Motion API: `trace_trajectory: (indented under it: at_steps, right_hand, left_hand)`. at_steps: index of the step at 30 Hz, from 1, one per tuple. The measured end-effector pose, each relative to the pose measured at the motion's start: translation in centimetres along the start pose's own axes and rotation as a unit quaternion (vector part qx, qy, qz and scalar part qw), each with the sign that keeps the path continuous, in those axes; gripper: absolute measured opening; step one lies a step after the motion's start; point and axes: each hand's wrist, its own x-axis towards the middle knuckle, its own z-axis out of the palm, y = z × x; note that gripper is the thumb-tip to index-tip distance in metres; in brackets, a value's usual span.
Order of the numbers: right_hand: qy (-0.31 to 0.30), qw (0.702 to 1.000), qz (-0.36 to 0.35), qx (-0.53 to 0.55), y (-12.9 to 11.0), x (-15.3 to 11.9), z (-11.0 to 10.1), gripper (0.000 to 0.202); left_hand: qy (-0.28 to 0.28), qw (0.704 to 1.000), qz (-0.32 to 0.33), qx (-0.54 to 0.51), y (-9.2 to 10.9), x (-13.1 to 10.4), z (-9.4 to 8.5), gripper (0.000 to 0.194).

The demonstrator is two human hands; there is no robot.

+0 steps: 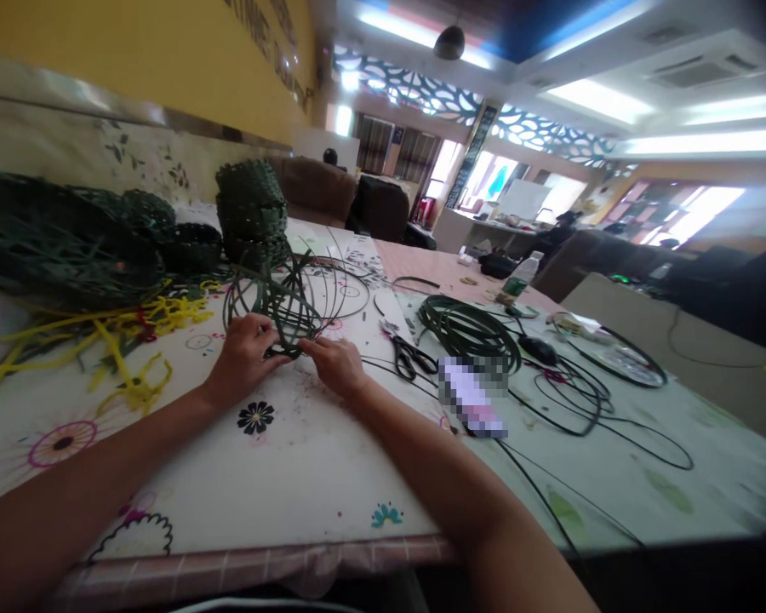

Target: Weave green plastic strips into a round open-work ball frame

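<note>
A partly woven piece of dark green strips stands on the patterned tablecloth, with loose ends looping up and outward. My left hand is closed on its lower left side, the thumb along the bottom edge. At the lower right side my right hand pinches the woven strips close to the base. The fingertips of both hands are a short way apart, and the strips partly hide them. Black-handled scissors lie to the right of my right hand.
Finished green baskets are stacked behind, with more woven pieces at the left above yellow strips. To the right are a coil of green strip, a blurred-out phone-like object, a black mouse and a bottle.
</note>
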Motion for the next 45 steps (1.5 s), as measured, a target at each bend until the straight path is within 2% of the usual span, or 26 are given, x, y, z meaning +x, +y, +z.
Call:
trace_trajectory:
  at_steps: [4, 9, 13, 17, 22, 29, 37, 42, 45]
  right_hand:
    - [-0.015, 1.0, -0.003, -0.002, -0.1, 0.1, -0.1, 0.036]
    - [-0.015, 1.0, -0.006, -0.006, -0.1, 0.2, -0.1, 0.03]
    - [-0.01, 1.0, -0.004, -0.007, 0.0, 0.3, 0.3, 0.027]
    - [0.021, 1.0, -0.011, -0.017, -0.1, 0.3, 0.1, 0.025]
    - [0.067, 0.998, -0.006, -0.018, -0.5, 0.0, -1.2, 0.021]
    - [0.055, 0.998, -0.005, -0.009, -1.2, -0.2, -2.2, 0.018]
    - [0.047, 0.999, -0.017, -0.005, -1.5, -0.2, -2.6, 0.022]
    - [0.021, 0.999, 0.021, 0.013, -2.0, -0.2, -3.5, 0.021]
    - [0.01, 1.0, 0.015, 0.021, -2.1, -0.2, -4.1, 0.022]
  left_hand:
    - [-0.002, 0.999, 0.001, 0.032, 0.1, -0.1, 0.3, 0.018]
    - [-0.018, 0.997, 0.028, 0.076, -0.1, -0.3, 0.5, 0.019]
    - [-0.036, 0.994, 0.038, 0.097, -0.4, -0.3, 0.9, 0.012]
    - [-0.042, 0.996, 0.038, 0.067, -0.5, 0.1, 0.0, 0.018]
    - [-0.013, 0.999, 0.042, 0.016, -0.1, 0.4, -1.1, 0.02]
    - [0.026, 1.0, 0.001, 0.012, 0.6, 0.4, -0.4, 0.037]
    - [0.017, 0.999, 0.017, 0.045, 1.3, 0.8, -0.9, 0.026]
    - [0.045, 0.997, 0.036, 0.049, 1.4, 0.9, -0.8, 0.019]
    - [0.048, 0.996, 0.05, 0.05, 1.0, 0.7, -0.7, 0.018]
